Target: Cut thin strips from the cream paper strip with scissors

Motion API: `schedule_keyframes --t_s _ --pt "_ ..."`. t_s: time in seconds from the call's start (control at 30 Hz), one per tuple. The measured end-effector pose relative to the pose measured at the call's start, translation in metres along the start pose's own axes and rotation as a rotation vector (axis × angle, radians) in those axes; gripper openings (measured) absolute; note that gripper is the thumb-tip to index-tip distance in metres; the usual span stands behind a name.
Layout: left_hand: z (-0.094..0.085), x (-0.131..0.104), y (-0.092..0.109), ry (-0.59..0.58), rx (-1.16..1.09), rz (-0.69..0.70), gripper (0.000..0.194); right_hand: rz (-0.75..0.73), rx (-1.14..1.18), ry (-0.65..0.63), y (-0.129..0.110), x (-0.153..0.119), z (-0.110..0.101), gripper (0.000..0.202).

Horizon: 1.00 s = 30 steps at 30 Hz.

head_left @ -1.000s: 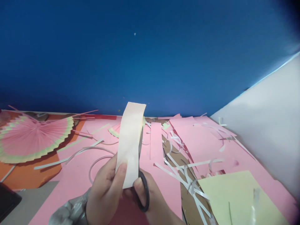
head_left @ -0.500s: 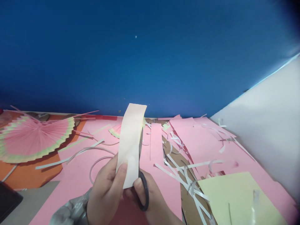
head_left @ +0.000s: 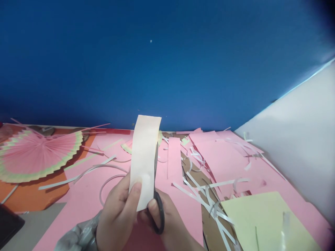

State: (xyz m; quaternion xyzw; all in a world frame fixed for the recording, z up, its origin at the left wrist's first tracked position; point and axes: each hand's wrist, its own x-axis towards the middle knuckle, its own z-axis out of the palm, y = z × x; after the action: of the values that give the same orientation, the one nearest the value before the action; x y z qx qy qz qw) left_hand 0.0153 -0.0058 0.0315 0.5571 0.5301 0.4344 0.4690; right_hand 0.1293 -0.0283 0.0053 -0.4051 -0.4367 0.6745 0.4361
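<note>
My left hand pinches the lower part of a pale cream paper strip, its thumb flat on the front face. The strip stands upright and curves slightly. In my right hand is a pair of scissors, the thumb through a black handle loop. A blade runs up along the strip's right edge, partly hidden behind the paper, so I cannot make out how far the blades are apart. Behind the strip, a small pink and yellow-green paper fan is mostly covered.
Pink paper sheets cover the table. A pink pleated fan lies on orange paper at left. White paper offcuts are scattered at right, near a pale yellow sheet. A blue wall stands behind.
The paper strip has shifted and tilted slightly to the left, with more of the scissor blade showing at its right edge. Both hands have moved a little left.
</note>
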Motion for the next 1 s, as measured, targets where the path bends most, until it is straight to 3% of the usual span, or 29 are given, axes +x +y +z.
schedule_keyframes --t_s 1.0 --pt "-0.0019 0.0022 -0.0047 -0.043 -0.006 0.002 0.026 0.029 -0.008 0.013 0.0034 -0.0013 0.0005 0.051"
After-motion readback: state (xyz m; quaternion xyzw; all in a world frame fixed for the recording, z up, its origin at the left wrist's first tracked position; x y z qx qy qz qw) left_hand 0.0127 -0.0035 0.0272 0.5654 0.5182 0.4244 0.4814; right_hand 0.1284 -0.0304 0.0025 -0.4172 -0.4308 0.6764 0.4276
